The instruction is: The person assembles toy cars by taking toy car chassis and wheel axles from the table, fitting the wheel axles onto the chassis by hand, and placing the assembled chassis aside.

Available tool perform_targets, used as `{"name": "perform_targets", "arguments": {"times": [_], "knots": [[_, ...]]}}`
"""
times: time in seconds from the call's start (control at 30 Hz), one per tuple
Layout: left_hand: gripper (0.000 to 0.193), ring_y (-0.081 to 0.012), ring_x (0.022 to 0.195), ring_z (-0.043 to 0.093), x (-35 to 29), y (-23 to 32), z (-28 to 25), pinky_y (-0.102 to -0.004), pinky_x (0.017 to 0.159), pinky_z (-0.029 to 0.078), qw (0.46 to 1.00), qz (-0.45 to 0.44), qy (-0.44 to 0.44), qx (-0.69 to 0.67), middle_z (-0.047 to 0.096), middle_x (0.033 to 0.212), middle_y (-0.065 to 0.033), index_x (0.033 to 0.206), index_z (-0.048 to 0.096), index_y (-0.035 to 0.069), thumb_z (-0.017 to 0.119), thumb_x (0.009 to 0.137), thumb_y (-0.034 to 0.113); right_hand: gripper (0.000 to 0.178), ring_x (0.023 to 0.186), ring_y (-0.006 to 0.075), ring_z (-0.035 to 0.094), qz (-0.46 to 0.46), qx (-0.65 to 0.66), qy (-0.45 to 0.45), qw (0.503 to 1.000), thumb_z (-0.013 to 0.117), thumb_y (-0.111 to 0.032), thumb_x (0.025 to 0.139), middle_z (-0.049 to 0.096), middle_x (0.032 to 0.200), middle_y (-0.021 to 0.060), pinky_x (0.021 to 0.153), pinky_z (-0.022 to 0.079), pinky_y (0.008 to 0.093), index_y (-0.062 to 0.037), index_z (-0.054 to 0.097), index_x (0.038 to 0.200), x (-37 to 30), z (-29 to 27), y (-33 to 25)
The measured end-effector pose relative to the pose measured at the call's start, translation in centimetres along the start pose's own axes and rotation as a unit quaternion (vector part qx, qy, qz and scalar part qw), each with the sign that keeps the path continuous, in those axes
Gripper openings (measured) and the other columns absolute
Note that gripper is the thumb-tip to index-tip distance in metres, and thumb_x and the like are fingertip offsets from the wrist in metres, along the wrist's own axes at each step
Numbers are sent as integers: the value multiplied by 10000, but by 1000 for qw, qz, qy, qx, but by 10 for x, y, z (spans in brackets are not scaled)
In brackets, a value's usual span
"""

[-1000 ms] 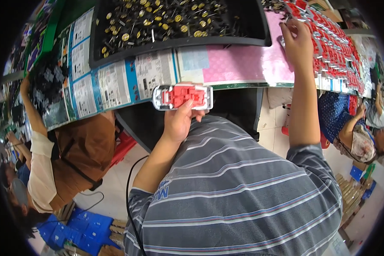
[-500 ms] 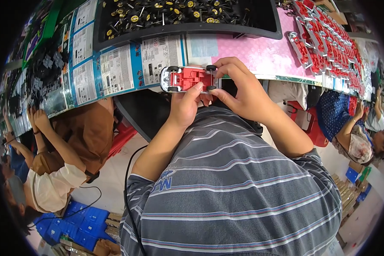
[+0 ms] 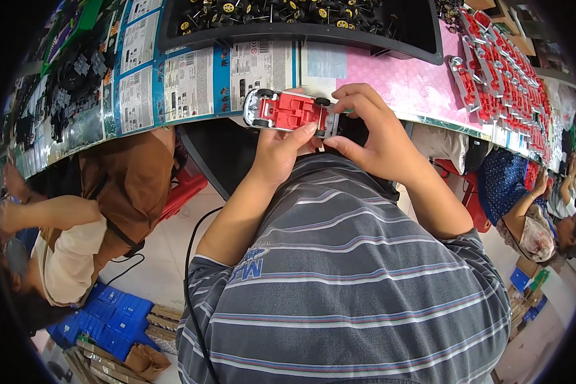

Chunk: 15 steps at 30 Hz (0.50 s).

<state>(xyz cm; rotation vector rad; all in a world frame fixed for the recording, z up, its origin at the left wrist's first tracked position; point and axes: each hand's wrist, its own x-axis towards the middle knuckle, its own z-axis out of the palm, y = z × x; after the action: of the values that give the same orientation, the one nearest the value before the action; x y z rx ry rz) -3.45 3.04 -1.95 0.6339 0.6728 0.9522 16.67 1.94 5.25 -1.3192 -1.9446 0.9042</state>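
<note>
A toy car (image 3: 293,111) with a silver-white body and red inner parts lies bottom up in my left hand (image 3: 280,149). Its black wheels face up, and a thin axle crosses its right end. My left thumb presses on the lower edge near that end; the other fingers are mostly hidden underneath. My right hand (image 3: 379,135) is around the car's right end, thumb and curled fingers apart. Its thumb tip is close to the lower right corner. Whether the right fingertips touch the car, I cannot tell.
A black tray (image 3: 301,32) of small wheels on axles stands beyond the car. Several rows of red and silver car bodies (image 3: 502,83) lie at the right, and dark parts (image 3: 77,86) at the left. Co-workers sit on both sides; one arm (image 3: 51,214) reaches in at left.
The toy car has tilted, its right end turning lower. My right thumb and fingers have moved off the wheels at that end. The co-worker's arm at left has shifted.
</note>
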Motion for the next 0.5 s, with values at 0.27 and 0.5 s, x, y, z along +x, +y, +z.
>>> {"name": "perform_targets", "arguments": {"times": [0.27,0.5], "knots": [[321,-133,832,645,2,7,-11,-264,682,524,1000,-11,-21,-13,684,1010,-79,1214,576,14,648,934,155,344,986,269,619,19,13,32,999,800,-128,799,599,1136,128,821,530,353,3,600,1047,-4,-5,9],[445,-104,815,630,0,24,-7,-221,610,485,995,-52,-87,17,672,1052,-84,1280,529,21,682,913,221,313,900,235,628,-13,26,54,998,787,-118,815,623,1064,112,773,530,327,4,611,1044,6,-5,3]]}}
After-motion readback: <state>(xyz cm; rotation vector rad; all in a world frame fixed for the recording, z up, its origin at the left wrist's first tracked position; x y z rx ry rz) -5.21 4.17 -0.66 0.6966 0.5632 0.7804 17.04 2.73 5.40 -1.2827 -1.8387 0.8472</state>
